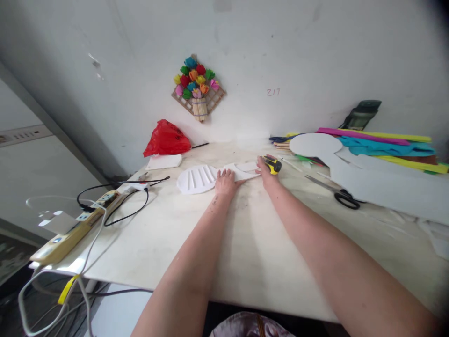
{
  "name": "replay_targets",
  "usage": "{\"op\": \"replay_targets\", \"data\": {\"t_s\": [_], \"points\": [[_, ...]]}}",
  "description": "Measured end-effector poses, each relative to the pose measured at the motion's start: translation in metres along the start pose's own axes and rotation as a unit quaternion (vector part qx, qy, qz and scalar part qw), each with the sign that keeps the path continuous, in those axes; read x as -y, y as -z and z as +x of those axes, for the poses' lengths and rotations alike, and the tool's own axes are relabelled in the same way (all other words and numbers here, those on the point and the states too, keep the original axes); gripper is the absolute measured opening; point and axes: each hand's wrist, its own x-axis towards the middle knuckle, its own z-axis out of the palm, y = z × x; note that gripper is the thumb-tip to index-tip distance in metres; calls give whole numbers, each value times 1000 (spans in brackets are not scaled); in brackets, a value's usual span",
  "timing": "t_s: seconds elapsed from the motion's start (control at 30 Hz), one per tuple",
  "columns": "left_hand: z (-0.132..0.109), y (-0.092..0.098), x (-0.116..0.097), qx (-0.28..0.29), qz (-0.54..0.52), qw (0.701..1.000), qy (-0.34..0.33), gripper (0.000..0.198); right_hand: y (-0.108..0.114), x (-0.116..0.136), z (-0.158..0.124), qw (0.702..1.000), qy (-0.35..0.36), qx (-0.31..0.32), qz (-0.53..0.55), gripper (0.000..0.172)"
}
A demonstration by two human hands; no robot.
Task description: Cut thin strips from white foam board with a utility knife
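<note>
A white foam cut-out (197,179), oval with several slits, lies flat on the table with more white pieces (245,169) joined to its right. My left hand (225,181) rests flat on the cut-out, fingers stretched out. My right hand (267,169) is closed round a yellow and black utility knife (273,164) at the right end of the white pieces.
Black scissors (342,195) lie to the right, beside grey sheets (386,187) and coloured foam strips (382,145). A power strip (70,231) with cables sits at the left table edge. A red bag (166,139) and a paper flower decoration (198,86) are at the back wall.
</note>
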Motion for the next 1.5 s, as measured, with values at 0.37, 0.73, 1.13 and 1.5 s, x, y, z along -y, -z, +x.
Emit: {"op": "replay_targets", "data": {"t_s": [0.37,0.73,1.13,1.5], "points": [[-17,17,-24,-13,49,990,-128,45,14,11,11,999,-16,-38,-22,40],[-32,33,-34,-5,14,990,-137,60,18,36,9,995,-14,-31,-89,37],[-32,25,-26,50,-26,993,-107,71,-3,42,-15,996,1,32,-88,21],[-32,21,-16,73,-98,991,-58,80,-24,38,-32,995,-3,22,-94,9]]}}
